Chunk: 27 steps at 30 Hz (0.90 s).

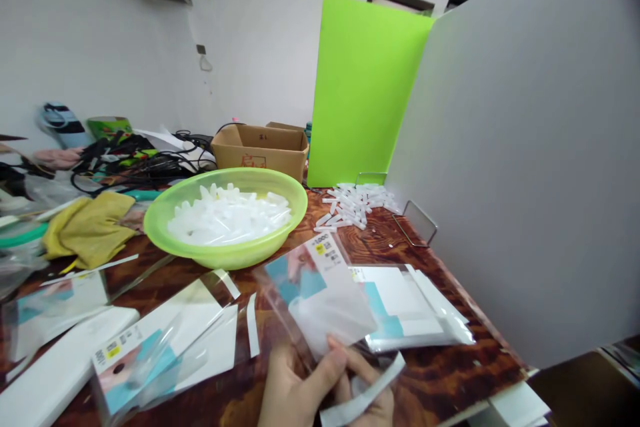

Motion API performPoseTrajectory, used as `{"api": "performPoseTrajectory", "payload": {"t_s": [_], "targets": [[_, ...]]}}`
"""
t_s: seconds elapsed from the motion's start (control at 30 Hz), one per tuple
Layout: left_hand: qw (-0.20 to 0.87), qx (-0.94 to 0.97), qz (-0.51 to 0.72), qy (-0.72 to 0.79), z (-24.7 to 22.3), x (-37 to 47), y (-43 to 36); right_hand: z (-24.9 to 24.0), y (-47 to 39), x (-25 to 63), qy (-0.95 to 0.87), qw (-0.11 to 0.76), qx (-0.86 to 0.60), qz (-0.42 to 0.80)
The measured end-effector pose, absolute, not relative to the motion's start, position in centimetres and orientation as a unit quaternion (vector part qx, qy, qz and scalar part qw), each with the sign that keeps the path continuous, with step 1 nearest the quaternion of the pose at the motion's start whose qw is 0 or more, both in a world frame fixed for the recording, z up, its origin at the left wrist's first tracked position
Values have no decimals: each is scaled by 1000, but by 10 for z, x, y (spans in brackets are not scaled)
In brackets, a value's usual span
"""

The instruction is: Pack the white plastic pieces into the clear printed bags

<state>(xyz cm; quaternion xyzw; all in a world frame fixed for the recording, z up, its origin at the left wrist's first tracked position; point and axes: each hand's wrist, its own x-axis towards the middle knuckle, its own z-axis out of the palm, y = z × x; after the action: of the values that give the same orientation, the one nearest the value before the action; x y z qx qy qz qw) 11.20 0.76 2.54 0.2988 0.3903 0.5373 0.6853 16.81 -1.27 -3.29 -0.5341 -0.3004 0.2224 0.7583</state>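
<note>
A clear plastic packet (340, 293) with a printed card inside is tilted up over the front of the table. My left hand (297, 383) is closed on its lower edge, thumb across the front. Close beside it, my right hand (367, 373) has its fingers bent at the same lower edge, partly hidden. A white strip (367, 393) crosses in front of the right fingers; whether it is joined to the packet I cannot tell. More card packets (405, 307) lie stacked to the right, and others (145, 360) overlap on the left.
A green basin (225, 253) full of small white plastic pieces stands behind the packets. More white tubes (353, 203) are heaped by the green panel (367, 93). A grey panel (520, 160) walls the right side. A yellow cloth (93, 230) and cardboard box (270, 157) lie farther back.
</note>
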Motion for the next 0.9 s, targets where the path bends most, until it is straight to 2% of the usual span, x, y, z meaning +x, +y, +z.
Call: {"api": "performPoseTrajectory", "payload": {"t_s": [0.13, 0.47, 0.6, 0.7, 0.77, 0.9], "targets": [[677, 303, 548, 386, 24, 113, 2, -21, -9, 181, -442, 725, -518, 98], [668, 180, 600, 401, 19, 130, -10, -14, -6, 174, -438, 679, -586, 61], [666, 49, 619, 412, 15, 126, -5, -7, -2, 197, -573, 620, -535, 38], [673, 59, 615, 407, 9, 113, 2, 7, -1, 229, -660, 575, -483, 21], [705, 119, 561, 416, 4, 103, 5, 12, -1, 250, -665, 525, -527, -64], [782, 253, 341, 457, -2, 88, 4, 2, -4, 278, -657, 288, -654, -241]]}}
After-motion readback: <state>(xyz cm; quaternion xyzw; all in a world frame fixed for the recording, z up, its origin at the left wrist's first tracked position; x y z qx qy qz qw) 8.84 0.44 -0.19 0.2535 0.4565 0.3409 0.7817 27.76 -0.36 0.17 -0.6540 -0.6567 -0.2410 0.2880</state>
